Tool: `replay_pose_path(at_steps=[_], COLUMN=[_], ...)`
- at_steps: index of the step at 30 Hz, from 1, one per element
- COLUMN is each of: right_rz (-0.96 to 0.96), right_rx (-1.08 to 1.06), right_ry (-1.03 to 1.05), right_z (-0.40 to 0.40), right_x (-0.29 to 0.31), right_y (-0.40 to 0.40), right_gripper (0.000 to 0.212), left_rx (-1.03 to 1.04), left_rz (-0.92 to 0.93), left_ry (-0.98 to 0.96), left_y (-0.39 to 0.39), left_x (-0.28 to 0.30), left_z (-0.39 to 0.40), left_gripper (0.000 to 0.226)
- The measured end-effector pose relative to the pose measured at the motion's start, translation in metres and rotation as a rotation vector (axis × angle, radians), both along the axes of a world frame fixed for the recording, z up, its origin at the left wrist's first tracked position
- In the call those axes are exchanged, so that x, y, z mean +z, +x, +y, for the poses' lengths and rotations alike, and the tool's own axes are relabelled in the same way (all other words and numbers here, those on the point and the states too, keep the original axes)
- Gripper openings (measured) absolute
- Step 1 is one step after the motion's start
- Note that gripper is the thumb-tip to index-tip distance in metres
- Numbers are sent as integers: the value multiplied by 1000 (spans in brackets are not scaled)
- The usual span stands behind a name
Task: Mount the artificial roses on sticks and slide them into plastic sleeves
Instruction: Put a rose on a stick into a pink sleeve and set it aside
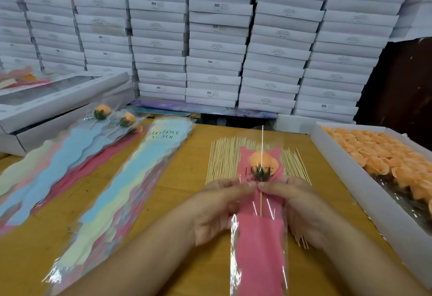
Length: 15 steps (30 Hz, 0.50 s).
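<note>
An orange artificial rose (263, 163) on a thin wooden stick (261, 203) sits inside a clear plastic sleeve with a pink liner (260, 244) printed "LOVE". The sleeve is held upright over the table. My left hand (219, 207) pinches its left side just below the flower. My right hand (297, 204) pinches its right side at the same height. Under the sleeve lies a row of bare wooden sticks (224, 162).
A white tray of orange roses (383, 155) stands at the right. A stack of empty pastel sleeves (131, 186) lies left of centre. Finished sleeved roses (102, 113) lie at the far left beside flat white boxes (58, 101). Stacked white boxes (215, 38) wall the back.
</note>
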State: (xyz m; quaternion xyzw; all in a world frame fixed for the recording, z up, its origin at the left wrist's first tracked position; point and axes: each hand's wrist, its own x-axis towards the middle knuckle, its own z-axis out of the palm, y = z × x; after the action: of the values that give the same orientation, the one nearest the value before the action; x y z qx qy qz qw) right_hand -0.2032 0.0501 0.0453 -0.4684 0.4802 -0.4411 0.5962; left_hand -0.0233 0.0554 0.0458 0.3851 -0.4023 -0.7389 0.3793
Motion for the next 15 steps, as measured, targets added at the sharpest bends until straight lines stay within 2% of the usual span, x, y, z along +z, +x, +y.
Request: replay_pose_path(at_steps=[6,11,15], right_rz=[-34,-53,-39], right_rx=[-76,-43,2], right_ry=[-11,-42,-35], right_z=[-7,-5,0], right_x=[-4,-5,-8], right_y=[-6,-5,-2], right_gripper=[24,19,17], left_rx=[-165,-41,-47], left_rz=[-148,-173,-155], left_ry=[13,13,-7], left_y=[-8,-11,-10], left_x=[-6,-8,-6], left_z=[7,6,6], left_gripper=[33,44,31])
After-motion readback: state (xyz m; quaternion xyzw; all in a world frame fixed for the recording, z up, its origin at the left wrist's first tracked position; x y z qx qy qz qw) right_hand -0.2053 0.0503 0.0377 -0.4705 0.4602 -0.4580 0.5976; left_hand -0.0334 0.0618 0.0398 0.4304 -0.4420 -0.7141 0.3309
